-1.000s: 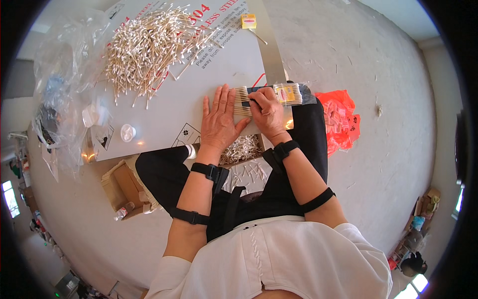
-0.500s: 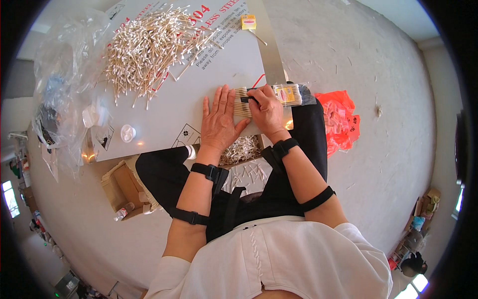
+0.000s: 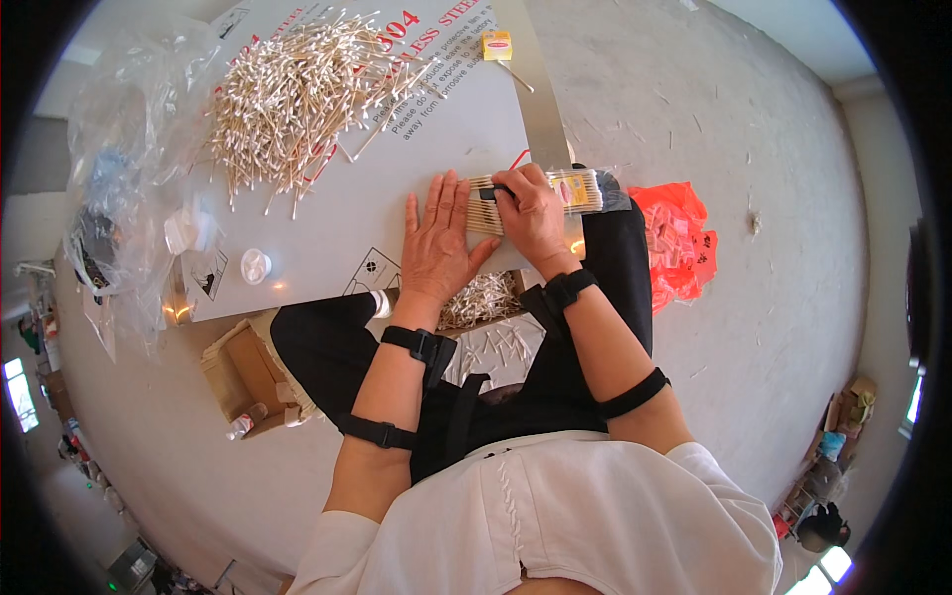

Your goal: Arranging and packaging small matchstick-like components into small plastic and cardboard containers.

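Observation:
A row of cotton swabs [image 3: 484,217] lies on the metal-topped table close to its right edge. My left hand [image 3: 436,238] rests flat on the table, fingers stretched out, its thumb at the near end of the row. Over the swabs, my right hand [image 3: 531,206] is closed on a small black object [image 3: 488,193], whose exact kind is mostly hidden by the fingers. Just right of that hand, a packet of cotton swabs with a yellow label [image 3: 572,190] sits in clear plastic at the table edge, partly over my leg.
A large heap of loose cotton swabs [image 3: 288,104] covers the far left of the table [image 3: 337,223]. A small yellow box [image 3: 497,45] stands at the far edge. Clear plastic bags [image 3: 139,129] hang at left. A red bag [image 3: 674,238] lies right; an open box of swabs [image 3: 483,300] sits below.
My right hand and the black object have shifted very slightly away from me over the swabs. My left hand stays in place.

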`<action>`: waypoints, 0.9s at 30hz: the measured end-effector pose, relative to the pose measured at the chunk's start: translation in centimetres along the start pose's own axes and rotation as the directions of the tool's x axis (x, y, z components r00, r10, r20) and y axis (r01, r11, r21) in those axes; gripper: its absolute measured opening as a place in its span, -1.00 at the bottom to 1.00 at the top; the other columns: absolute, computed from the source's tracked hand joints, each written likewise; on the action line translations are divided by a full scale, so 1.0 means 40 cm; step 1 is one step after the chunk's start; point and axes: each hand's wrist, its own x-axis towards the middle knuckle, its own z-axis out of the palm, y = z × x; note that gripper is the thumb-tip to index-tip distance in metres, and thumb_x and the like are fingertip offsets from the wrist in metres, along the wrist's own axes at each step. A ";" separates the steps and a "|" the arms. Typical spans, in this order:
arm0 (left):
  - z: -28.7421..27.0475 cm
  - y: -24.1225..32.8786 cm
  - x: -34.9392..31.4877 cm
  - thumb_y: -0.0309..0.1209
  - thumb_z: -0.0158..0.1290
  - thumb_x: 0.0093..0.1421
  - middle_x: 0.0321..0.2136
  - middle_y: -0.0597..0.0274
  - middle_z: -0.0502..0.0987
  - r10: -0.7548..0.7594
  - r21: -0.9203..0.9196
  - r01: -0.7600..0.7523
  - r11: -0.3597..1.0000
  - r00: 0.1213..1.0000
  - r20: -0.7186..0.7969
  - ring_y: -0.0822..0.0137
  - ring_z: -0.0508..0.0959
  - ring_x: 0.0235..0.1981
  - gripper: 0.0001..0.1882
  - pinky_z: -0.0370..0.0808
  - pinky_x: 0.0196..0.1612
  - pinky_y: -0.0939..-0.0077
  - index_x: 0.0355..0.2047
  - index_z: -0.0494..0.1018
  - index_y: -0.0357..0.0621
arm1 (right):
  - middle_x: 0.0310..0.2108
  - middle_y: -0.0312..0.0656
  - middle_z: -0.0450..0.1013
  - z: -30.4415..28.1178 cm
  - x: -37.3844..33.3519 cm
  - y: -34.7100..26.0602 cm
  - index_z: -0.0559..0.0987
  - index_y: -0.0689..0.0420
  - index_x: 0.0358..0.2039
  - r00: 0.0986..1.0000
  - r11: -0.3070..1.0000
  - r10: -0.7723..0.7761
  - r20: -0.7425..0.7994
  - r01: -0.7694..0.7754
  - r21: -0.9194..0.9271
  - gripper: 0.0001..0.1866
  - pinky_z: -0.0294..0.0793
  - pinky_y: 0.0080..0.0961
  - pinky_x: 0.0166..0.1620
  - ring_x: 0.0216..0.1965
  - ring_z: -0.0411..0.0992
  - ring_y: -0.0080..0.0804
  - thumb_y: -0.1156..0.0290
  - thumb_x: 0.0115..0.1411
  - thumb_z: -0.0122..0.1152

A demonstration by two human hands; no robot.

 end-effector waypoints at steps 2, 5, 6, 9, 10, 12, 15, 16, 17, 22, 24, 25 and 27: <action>0.000 0.000 0.000 0.14 0.06 0.14 0.40 0.12 0.01 -0.002 -0.002 0.002 1.000 1.000 0.002 0.20 -0.05 0.44 -0.07 -0.20 0.42 0.00 0.36 0.06 -0.16 | -0.35 -0.17 0.46 0.001 0.009 -0.002 0.63 0.04 -0.33 1.000 0.999 -0.021 0.015 0.021 -0.027 -0.87 0.51 -0.24 -0.34 -0.36 0.52 -0.12 0.50 0.07 0.21; 0.000 0.002 0.002 0.13 0.06 0.14 0.40 0.11 0.01 0.001 -0.003 -0.001 1.000 1.000 0.002 0.20 -0.05 0.44 -0.07 -0.20 0.42 0.00 0.36 0.06 -0.16 | -0.36 -0.18 0.46 0.005 0.015 0.007 0.63 0.03 -0.32 0.999 0.997 -0.045 0.020 0.046 -0.061 -0.86 0.52 -0.24 -0.34 -0.37 0.52 -0.11 0.48 0.08 0.20; 0.000 0.002 0.002 0.13 0.07 0.14 0.40 0.11 0.01 0.002 -0.004 -0.002 1.000 1.000 0.002 0.19 -0.05 0.44 -0.07 -0.20 0.42 -0.01 0.36 0.06 -0.16 | -0.36 -0.18 0.46 0.006 0.015 0.007 0.63 0.03 -0.32 0.999 0.997 -0.045 0.021 0.046 -0.060 -0.86 0.52 -0.24 -0.34 -0.37 0.52 -0.11 0.48 0.08 0.20; 0.000 0.001 0.001 0.12 0.07 0.14 0.40 0.10 0.01 0.002 -0.009 -0.002 1.000 1.000 0.003 0.18 -0.05 0.44 -0.07 -0.20 0.42 -0.01 0.36 0.06 -0.16 | -0.38 -0.18 0.46 0.009 0.017 0.006 0.63 0.03 -0.35 0.999 0.996 -0.046 0.018 0.047 -0.080 -0.89 0.52 -0.23 -0.34 -0.39 0.52 -0.10 0.46 0.08 0.20; 0.000 0.001 0.000 0.12 0.08 0.14 0.40 0.10 0.01 0.002 -0.014 -0.002 1.000 1.000 0.003 0.18 -0.04 0.44 -0.07 -0.19 0.42 -0.02 0.36 0.06 -0.16 | -0.38 -0.17 0.46 0.009 0.018 0.007 0.62 0.04 -0.38 0.998 0.994 -0.055 0.031 0.058 -0.090 -0.91 0.52 -0.22 -0.35 -0.39 0.52 -0.10 0.46 0.08 0.20; 0.000 -0.001 0.000 0.11 0.08 0.14 0.40 0.09 0.01 0.000 -0.016 0.000 1.000 1.000 0.002 0.17 -0.04 0.43 -0.07 -0.19 0.42 -0.02 0.36 0.06 -0.17 | -0.39 -0.17 0.46 0.007 0.021 0.009 0.60 0.05 -0.40 0.997 0.993 -0.065 0.045 0.069 -0.099 -0.93 0.51 -0.21 -0.35 -0.40 0.52 -0.09 0.45 0.07 0.20; 0.000 -0.001 -0.002 0.10 0.09 0.13 0.40 0.09 0.01 -0.001 -0.015 0.001 1.000 1.000 -0.003 0.16 -0.04 0.43 -0.07 -0.19 0.42 -0.02 0.36 0.07 -0.17 | -0.41 -0.15 0.45 0.006 0.034 0.012 0.58 0.05 -0.44 0.988 0.994 -0.055 0.147 0.069 -0.088 -0.97 0.50 -0.18 -0.36 -0.40 0.51 -0.07 0.43 0.08 0.19; 0.000 -0.001 -0.003 0.10 0.09 0.13 0.40 0.08 0.01 0.002 -0.013 -0.002 1.000 1.000 -0.006 0.16 -0.04 0.43 -0.07 -0.19 0.41 -0.03 0.35 0.07 -0.18 | -0.41 -0.16 0.46 0.010 0.043 0.014 0.58 0.06 -0.44 0.992 0.996 -0.054 0.116 0.061 -0.060 -0.98 0.49 -0.21 -0.35 -0.40 0.50 -0.08 0.45 0.08 0.20; 0.000 -0.001 -0.003 0.10 0.09 0.13 0.40 0.08 0.01 0.001 -0.011 -0.001 1.000 1.000 -0.006 0.16 -0.04 0.43 -0.07 -0.19 0.41 -0.03 0.35 0.07 -0.18 | -0.42 -0.16 0.46 0.015 0.052 0.016 0.58 0.06 -0.44 0.995 0.998 -0.052 0.086 0.054 -0.030 -0.98 0.47 -0.25 -0.35 -0.39 0.50 -0.10 0.47 0.08 0.21; 0.000 -0.002 -0.005 0.05 -0.02 0.23 0.41 0.07 -0.03 0.023 0.000 -0.023 1.000 1.000 -0.002 0.12 -0.04 0.43 -0.14 -0.18 0.41 -0.04 0.38 0.00 -0.17 | -0.42 -0.14 0.45 0.048 0.135 0.021 0.57 0.03 -0.45 0.987 0.976 -0.110 0.120 0.130 -0.173 -0.96 0.50 -0.19 -0.34 -0.39 0.50 -0.05 0.40 0.11 0.18; 0.002 -0.002 -0.003 0.01 -0.02 0.25 0.41 0.06 -0.03 0.040 -0.007 -0.040 0.999 0.999 -0.002 0.12 -0.04 0.43 -0.17 -0.17 0.41 -0.04 0.38 0.00 -0.17 | -0.39 -0.10 0.45 0.048 0.170 0.034 0.57 0.05 -0.42 0.984 0.973 -0.110 0.137 0.135 -0.189 -0.94 0.51 -0.18 -0.32 -0.36 0.50 -0.02 0.39 0.12 0.16; 0.004 -0.001 0.000 -0.02 -0.03 0.26 0.41 0.06 -0.02 0.055 -0.015 -0.055 0.998 0.999 -0.005 0.12 -0.04 0.43 -0.19 -0.17 0.41 -0.04 0.38 0.01 -0.18 | -0.39 -0.10 0.45 0.045 0.169 0.040 0.57 0.05 -0.42 0.985 0.972 -0.106 0.135 0.132 -0.195 -0.94 0.51 -0.18 -0.32 -0.36 0.50 -0.02 0.39 0.12 0.16; 0.009 0.001 0.003 -0.05 -0.03 0.26 0.41 0.06 -0.02 0.056 -0.022 -0.056 0.998 0.998 0.014 0.12 -0.03 0.43 -0.21 -0.17 0.41 -0.05 0.37 0.01 -0.18 | -0.36 -0.10 0.44 0.038 0.158 0.049 0.59 0.11 -0.33 0.990 0.992 -0.126 -0.056 0.126 -0.004 -0.85 0.49 -0.25 -0.27 -0.33 0.48 -0.12 0.52 0.04 0.22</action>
